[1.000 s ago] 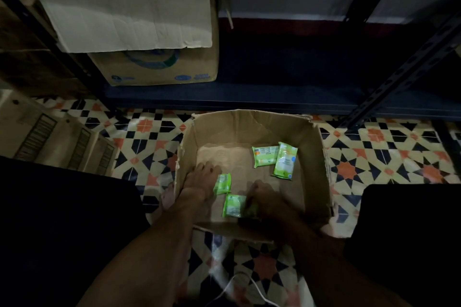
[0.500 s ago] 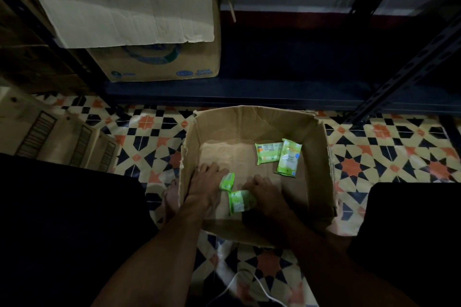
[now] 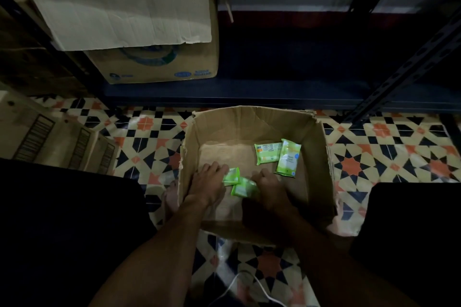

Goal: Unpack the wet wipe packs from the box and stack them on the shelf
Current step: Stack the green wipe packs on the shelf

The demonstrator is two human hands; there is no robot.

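Note:
An open cardboard box sits on the patterned floor in front of a dark shelf. Both my hands are inside it near the front wall. My left hand grips a green wet wipe pack by its left end. My right hand holds a second green pack from the right. The two packs touch between my hands. Two more green packs lie flat on the box floor at the back right, side by side.
A large cardboard box with an open flap stands on the left of the low shelf. A slanted metal shelf brace crosses at right. Flattened cartons lie at left. A white cable runs over the floor by my arms.
My hands have drawn closer together, bringing the two packs they hold into contact. The two packs at the back right have not moved.

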